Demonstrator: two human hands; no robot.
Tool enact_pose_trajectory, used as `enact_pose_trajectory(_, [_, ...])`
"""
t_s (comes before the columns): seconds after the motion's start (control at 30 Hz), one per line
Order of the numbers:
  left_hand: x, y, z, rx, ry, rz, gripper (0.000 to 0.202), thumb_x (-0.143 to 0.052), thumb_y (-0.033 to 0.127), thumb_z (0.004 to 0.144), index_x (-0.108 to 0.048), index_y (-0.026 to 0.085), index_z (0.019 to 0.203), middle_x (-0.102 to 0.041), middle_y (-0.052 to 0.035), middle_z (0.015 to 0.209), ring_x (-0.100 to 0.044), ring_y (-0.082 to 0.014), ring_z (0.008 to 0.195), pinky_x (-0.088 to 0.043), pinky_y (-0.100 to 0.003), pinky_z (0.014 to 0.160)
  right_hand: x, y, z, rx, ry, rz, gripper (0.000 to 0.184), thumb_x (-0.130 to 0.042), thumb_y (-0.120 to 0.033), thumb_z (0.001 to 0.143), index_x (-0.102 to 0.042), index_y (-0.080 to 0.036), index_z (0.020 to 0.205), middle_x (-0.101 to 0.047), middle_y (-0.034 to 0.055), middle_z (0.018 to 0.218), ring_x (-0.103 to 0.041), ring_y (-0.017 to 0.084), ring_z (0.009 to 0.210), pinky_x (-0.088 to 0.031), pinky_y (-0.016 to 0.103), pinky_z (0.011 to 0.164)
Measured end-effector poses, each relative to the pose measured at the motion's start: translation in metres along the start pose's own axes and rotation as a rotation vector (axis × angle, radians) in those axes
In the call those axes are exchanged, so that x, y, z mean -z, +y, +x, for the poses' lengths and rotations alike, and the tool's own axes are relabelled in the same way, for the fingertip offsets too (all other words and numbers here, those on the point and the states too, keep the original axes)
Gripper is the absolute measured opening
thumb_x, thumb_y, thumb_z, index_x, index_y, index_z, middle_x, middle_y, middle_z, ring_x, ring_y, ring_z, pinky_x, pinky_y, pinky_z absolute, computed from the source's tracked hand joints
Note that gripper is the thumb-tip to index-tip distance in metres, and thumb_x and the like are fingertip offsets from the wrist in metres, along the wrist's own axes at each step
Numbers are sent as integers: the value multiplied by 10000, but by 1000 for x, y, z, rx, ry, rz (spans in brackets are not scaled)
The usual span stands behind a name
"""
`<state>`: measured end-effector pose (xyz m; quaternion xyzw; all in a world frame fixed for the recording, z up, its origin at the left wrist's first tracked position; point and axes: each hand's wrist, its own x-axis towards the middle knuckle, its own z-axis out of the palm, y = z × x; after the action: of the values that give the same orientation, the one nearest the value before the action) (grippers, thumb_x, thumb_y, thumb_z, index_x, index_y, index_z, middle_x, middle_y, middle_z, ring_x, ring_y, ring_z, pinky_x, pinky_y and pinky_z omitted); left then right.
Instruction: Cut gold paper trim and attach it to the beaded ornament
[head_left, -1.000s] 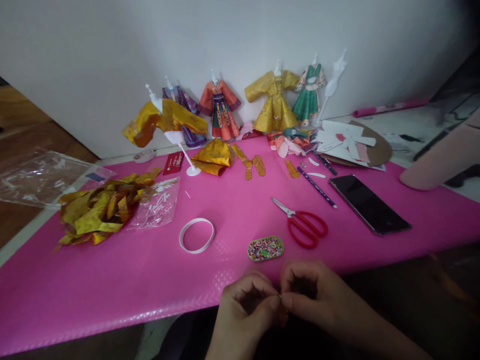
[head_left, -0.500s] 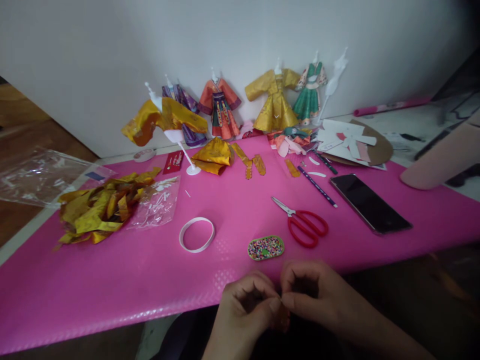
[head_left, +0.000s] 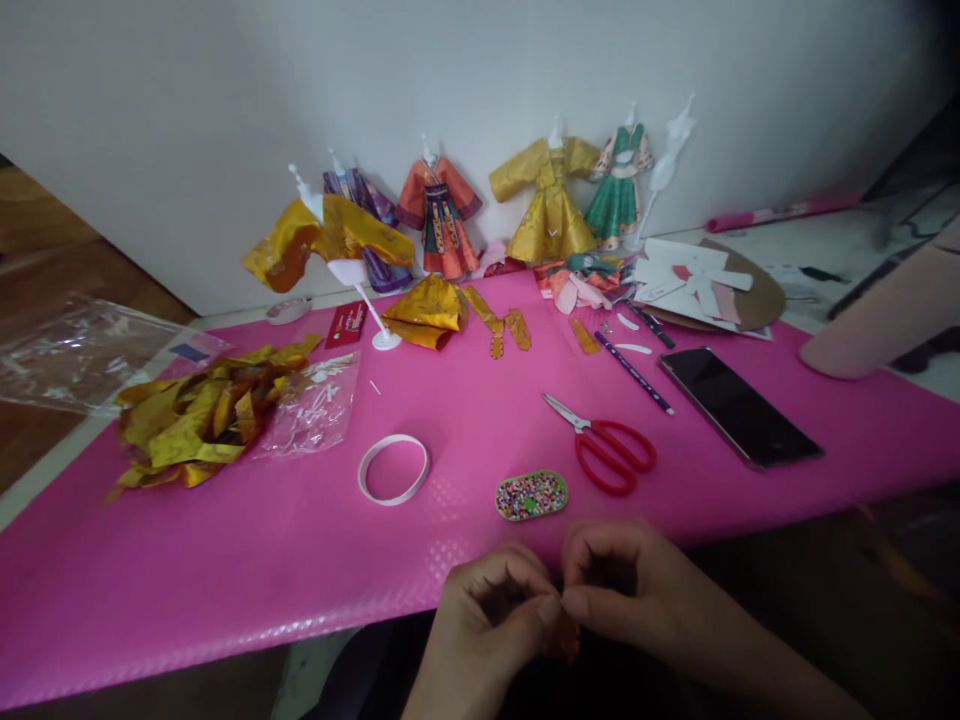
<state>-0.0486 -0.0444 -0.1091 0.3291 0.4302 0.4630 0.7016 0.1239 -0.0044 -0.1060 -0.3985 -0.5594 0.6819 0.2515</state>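
Note:
At the table's front edge, my left hand [head_left: 501, 618] is closed in a pinch on a small piece of gold fabric [head_left: 564, 638] that hangs below the fingers, mostly in shadow. My right hand [head_left: 626, 578] meets it, thumb and forefinger pressed together at the fabric's upper edge. Whatever sits between the right fingertips is too small to make out. Just beyond the hands lies an oval green-rimmed case [head_left: 532, 496] of many-coloured beads. Red-handled scissors [head_left: 611, 445] rest behind it, blades pointing to the back left.
On the pink table [head_left: 300, 560] lie a white ring [head_left: 394, 470], a phone [head_left: 739, 405], a purple pen [head_left: 636, 373] and gold fabric scraps [head_left: 202, 415]. Small dress forms in doll dresses, such as a gold dress [head_left: 551, 205], line the wall. A pale pink cylinder [head_left: 877, 310] stands right.

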Motion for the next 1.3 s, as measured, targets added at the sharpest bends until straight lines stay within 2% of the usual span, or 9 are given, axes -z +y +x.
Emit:
enact_pose_trajectory(0.47, [-5, 6, 1, 19, 21, -25, 225, -857, 276, 672, -688, 157, 583, -640, 21, 567, -602, -103, 541, -474, -212, 553, 1, 0, -1, -9, -5, -16, 93, -676, -253, 726, -641, -174, 692, -610, -18, 649, -525, 134, 626, -375, 270, 594])
enact_pose_trajectory(0.73, [-6, 7, 1, 10, 10, -16, 205, -850, 257, 681, -697, 161, 584, -635, 25, 564, -599, -97, 539, -472, -207, 555, 2, 3, -1, -25, -2, -21, 111, -692, -274, 721, -634, -183, 695, -600, -21, 650, -536, 141, 626, -374, 278, 596])
enact_pose_trajectory(1.07, [-4, 7, 0, 11, 11, -21, 249, -884, 314, 652, -706, 158, 578, -628, 27, 563, -601, -95, 524, -478, -204, 538, 3, 8, 0, -22, -43, 38, 105, -709, -256, 719, -639, -181, 700, -608, -21, 658, -550, 140, 630, -387, 276, 600])
enact_pose_trajectory(1.23, [-2, 4, -1, -7, 18, -15, 253, -872, 335, 672, -703, 163, 598, -648, 11, 584, -620, -120, 542, -488, -233, 558, 1, -1, -2, -5, -10, 9, 92, -677, -262, 741, -630, -186, 719, -628, -8, 670, -579, 154, 653, -416, 281, 613])
enact_pose_trajectory(1.3, [-2, 4, -1, -44, 41, 20, 227, -850, 309, 694, -702, 167, 598, -643, 9, 592, -618, -129, 552, -487, -246, 568, 0, -7, -6, 46, 80, -72, 68, -657, -249, 752, -623, -197, 723, -612, -17, 656, -559, 143, 634, -413, 266, 588])
